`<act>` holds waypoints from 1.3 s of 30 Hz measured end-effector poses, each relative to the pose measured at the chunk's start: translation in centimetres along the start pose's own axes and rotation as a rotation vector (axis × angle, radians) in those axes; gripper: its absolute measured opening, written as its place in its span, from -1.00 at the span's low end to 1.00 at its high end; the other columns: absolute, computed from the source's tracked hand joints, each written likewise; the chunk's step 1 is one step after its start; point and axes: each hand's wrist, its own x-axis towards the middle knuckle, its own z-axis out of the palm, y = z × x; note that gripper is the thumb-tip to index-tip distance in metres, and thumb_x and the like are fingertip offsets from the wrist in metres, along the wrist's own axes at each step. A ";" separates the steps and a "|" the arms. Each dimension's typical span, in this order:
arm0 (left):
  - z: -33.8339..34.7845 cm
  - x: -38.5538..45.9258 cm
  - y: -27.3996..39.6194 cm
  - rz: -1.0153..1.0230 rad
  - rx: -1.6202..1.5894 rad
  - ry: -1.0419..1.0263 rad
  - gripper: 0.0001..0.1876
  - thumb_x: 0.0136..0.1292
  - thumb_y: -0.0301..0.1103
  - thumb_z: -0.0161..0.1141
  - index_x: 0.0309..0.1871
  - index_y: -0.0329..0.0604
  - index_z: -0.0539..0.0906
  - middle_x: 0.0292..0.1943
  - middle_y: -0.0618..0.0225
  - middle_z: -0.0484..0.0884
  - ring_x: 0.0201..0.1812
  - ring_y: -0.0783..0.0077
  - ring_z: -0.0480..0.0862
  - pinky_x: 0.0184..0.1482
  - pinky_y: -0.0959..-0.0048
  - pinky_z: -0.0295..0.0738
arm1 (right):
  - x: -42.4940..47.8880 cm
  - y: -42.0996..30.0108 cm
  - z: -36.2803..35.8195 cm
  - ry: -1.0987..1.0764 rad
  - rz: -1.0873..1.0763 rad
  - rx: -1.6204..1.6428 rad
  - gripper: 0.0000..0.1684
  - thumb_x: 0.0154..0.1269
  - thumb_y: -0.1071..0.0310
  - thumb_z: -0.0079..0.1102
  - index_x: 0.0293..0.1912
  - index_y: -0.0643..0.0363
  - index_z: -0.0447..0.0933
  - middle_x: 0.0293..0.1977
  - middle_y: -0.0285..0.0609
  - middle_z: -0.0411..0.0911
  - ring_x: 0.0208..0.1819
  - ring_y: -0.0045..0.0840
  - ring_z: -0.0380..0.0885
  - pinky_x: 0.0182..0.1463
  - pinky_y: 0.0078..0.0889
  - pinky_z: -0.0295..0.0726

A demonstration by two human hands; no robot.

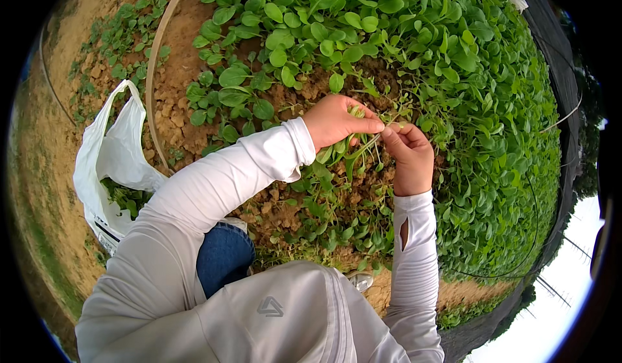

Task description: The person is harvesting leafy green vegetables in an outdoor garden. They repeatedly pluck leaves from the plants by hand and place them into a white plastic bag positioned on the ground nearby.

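Observation:
My left hand [342, 121] is closed around several small leafy green seedlings [358, 156], their pale stems running between thumb and fingers. Right beside it, my right hand [409, 149] pinches the thin stem ends between thumb and forefinger, and the fingertips of both hands nearly meet. Below the hands, loose brown soil and thin, sparse seedlings show. A white plastic bag [119, 154] stands on the ground at the left, its mouth open, with green leaves [127, 198] inside.
Dense leafy green plants [491, 168] fill the bed to the right and top. A curved hoop [151, 71] arches over soil near the bag. Dark netting [566, 86] borders the bed's far right. A blue-jeaned knee [225, 256] and a shoe [360, 281] are below.

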 end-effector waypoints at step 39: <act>-2.9 1.3 -1.7 -0.028 -0.247 0.115 -0.88 0.14 -0.40 -0.04 -0.30 -0.25 0.42 -0.48 0.31 0.50 -0.43 0.47 0.49 -0.36 0.54 0.42 | 3.3 -1.0 -1.6 -0.522 -0.381 -1.263 -0.69 -0.04 0.54 0.02 -0.19 0.18 0.47 -0.24 -0.11 0.48 -0.23 -0.26 0.46 -0.14 -0.37 0.45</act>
